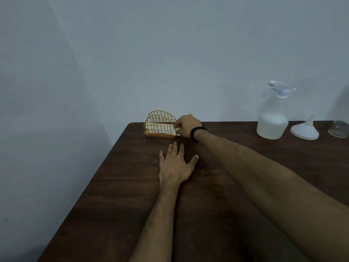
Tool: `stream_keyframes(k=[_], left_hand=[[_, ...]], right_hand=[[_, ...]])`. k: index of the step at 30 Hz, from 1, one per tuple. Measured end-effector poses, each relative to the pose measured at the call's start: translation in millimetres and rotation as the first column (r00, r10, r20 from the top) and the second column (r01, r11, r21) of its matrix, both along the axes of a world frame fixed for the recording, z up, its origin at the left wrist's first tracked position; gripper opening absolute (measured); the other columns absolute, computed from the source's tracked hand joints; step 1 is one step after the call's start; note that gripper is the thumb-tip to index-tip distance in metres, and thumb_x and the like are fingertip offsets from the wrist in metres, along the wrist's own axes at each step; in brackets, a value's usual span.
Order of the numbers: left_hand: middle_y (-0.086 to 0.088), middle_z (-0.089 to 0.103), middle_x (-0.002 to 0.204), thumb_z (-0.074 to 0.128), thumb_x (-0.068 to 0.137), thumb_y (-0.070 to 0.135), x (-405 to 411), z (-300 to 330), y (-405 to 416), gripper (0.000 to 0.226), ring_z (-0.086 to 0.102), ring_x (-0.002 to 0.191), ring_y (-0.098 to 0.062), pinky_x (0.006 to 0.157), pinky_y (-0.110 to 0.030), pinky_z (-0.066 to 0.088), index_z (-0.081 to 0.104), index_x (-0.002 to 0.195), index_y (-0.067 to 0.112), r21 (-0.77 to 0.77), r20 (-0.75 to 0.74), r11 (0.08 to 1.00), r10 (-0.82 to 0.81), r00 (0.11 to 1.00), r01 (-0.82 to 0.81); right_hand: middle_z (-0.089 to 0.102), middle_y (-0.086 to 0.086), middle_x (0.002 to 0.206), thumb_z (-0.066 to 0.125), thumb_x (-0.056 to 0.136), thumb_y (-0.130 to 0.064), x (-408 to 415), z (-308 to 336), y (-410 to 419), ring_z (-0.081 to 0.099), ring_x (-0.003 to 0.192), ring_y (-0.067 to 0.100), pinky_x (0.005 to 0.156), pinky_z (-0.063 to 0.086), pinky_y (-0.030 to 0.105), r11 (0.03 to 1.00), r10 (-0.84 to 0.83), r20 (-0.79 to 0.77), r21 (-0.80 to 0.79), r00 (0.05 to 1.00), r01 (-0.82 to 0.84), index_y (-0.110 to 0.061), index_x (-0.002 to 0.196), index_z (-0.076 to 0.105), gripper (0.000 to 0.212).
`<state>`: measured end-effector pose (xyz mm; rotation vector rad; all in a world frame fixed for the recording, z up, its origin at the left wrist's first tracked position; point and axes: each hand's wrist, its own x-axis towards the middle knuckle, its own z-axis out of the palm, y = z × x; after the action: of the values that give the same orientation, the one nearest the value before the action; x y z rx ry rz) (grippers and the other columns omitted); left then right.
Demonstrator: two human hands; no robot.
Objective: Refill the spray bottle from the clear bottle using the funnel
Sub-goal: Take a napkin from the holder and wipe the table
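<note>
A dark brown wooden table [117, 195] fills the lower half of the view, its grain running in broad streaks from 9 toward 3 o'clock. Its left edge slants from 7 o'clock up to a rounded corner just left of centre; its far edge runs level toward 3 o'clock, close against the wall behind. A plain pale blue-grey wall [170, 53] takes up the whole upper half, bare and smooth. Toward 9 o'clock a second wall [28, 129] of the same colour meets it at a faint corner line. The light is dim and even, with a soft shadow on the wall at 2 o'clock. The floor is out of sight.
</note>
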<state>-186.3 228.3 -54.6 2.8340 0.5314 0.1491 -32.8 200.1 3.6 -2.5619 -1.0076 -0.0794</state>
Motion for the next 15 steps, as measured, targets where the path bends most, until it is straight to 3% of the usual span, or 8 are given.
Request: stream_keyframes(k=[4, 9, 15], left_hand=[[-0.004, 0.009, 0.169, 0.025, 0.094, 0.073, -0.1, -0.6, -0.6, 0.084, 0.003, 0.155, -0.020, 0.124, -0.051, 0.001, 0.018, 0.160, 0.021, -0.014, 0.017, 1.000, 0.002, 1.000, -0.002], [-0.004, 0.008, 0.169, 0.027, 0.094, 0.073, 0.1, 1.1, 0.4, 0.084, 0.003, 0.155, -0.020, 0.124, -0.051, 0.001, 0.018, 0.160, 0.022, -0.038, 0.008, 0.999, 0.005, 1.000, -0.004], [-0.003, 0.008, 0.169, 0.028, 0.093, 0.074, -0.6, 2.9, 1.3, 0.085, 0.003, 0.155, -0.019, 0.124, -0.051, 0.001, 0.018, 0.160, 0.022, -0.049, -0.005, 0.999, 0.012, 1.000, -0.012]], right_hand=[[0.075, -0.002, 0.106, 0.068, 0.092, -0.021, 4.4, -8.3, 0.9, 0.068, 0.098, 0.018, 0.087, 0.057, 0.037, 0.997, -0.039, 0.062, 0.072, 0.997, 0.035, -0.020, 0.100, 0.078, 0.013], [0.072, 0.000, 0.103, 0.059, 0.096, -0.018, 5.9, -9.3, 1.8, 0.063, 0.097, 0.019, 0.087, 0.052, 0.039, 0.988, -0.049, 0.180, 0.155, 0.982, 0.021, -0.019, 0.098, 0.072, 0.014], [0.064, 0.001, 0.103, 0.051, 0.100, -0.013, 14.9, 4.4, -4.3, 0.058, 0.094, 0.018, 0.080, 0.049, 0.032, 0.896, -0.099, 0.046, 0.438, 0.994, 0.069, -0.015, 0.101, 0.062, 0.011]])
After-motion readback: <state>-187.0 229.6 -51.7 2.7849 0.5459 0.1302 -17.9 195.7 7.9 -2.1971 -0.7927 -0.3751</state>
